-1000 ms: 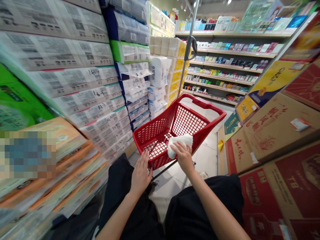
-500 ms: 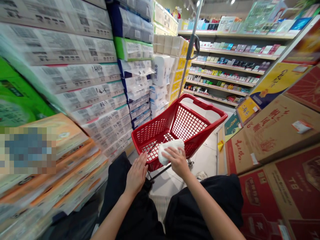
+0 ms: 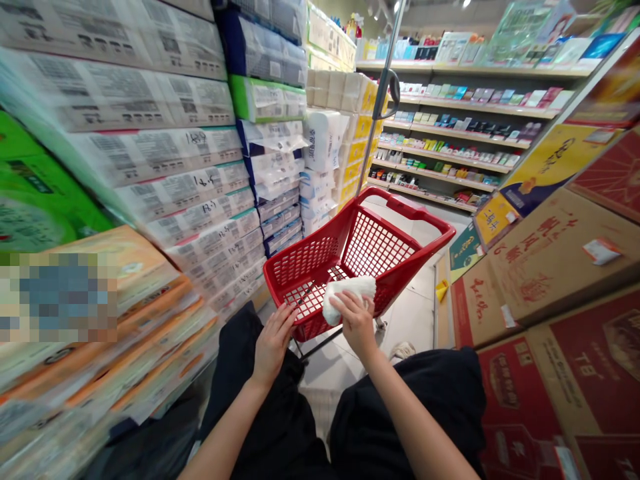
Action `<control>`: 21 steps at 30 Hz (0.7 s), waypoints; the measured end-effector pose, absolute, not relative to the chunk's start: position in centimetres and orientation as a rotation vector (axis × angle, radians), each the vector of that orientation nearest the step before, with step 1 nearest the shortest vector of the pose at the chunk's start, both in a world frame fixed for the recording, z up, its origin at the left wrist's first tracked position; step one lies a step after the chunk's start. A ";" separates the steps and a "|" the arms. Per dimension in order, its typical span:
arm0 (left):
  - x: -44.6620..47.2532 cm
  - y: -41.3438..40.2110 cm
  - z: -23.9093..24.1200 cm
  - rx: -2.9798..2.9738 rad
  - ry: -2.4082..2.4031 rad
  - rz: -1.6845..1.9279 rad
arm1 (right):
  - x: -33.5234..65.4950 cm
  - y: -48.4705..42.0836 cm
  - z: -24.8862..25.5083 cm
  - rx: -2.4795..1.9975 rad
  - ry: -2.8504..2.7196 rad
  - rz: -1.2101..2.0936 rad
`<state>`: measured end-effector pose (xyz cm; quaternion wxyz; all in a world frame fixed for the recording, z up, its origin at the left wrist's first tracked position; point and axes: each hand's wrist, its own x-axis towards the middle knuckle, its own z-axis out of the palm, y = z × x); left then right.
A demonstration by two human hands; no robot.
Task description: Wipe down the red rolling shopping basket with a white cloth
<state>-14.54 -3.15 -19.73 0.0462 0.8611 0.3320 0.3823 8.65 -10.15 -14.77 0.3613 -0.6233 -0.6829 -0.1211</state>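
A red plastic shopping cart (image 3: 345, 230) with lattice sides stands right in front of my knees, tilted in my view. My left hand (image 3: 273, 337) is at its near left corner, fingers bent over the rim. In my right hand (image 3: 354, 320) is a folded white cloth (image 3: 336, 297), pressed on the cart's near rim, right of the left hand. The cloth hides that stretch of rim. My right fingers lie over the cloth with their tips curled into it.
Wrapped paper packs (image 3: 165, 160) are stacked high on the left, beside orange packs (image 3: 150, 267). Cardboard boxes (image 3: 560, 260) line the right. A metal pole (image 3: 380, 100) rises behind the cart. Shelves of small goods (image 3: 465, 107) stand at the back.
My right hand and the white cloth have slid slightly to the right along the cart's rim. My left hand remains at the corner, its fingers slightly more bent over the edge.
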 end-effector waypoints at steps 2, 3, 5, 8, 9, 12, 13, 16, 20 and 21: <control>-14.6 -3.2 -19.7 2.617 1.005 1.169 | 6.0 -10.3 -15.2 -1.580 -1.803 -0.289; -14.6 -3.2 -19.7 2.608 1.001 1.178 | 5.1 -10.4 -15.4 -1.567 -1.820 -0.288; -14.7 -3.2 -19.5 2.601 0.991 1.195 | 4.3 -10.4 -15.5 -1.535 -1.875 -0.297; -14.9 -3.1 -19.5 2.634 0.978 1.184 | 6.3 -10.3 -15.0 -1.493 -1.998 -0.324; -15.0 -3.0 -19.5 2.652 0.975 1.172 | 7.8 -10.3 -14.7 -1.497 -2.020 -0.338; -15.3 -2.9 -19.7 2.689 0.978 1.150 | 13.4 -10.3 -13.4 -1.583 -1.961 -0.401; -15.3 -2.9 -19.8 2.692 0.981 1.149 | 15.2 -10.4 -12.9 -1.616 -1.925 -0.424; -15.1 -3.1 -19.9 2.676 0.981 1.159 | 19.0 -10.4 -11.9 -1.709 -1.853 -0.450; -14.5 -3.4 -20.2 2.632 0.985 1.223 | 17.9 -10.3 -12.1 -1.748 -1.714 -0.447; -14.4 -3.5 -20.4 2.622 0.990 1.249 | 16.7 -10.3 -12.4 -1.740 -1.696 -0.442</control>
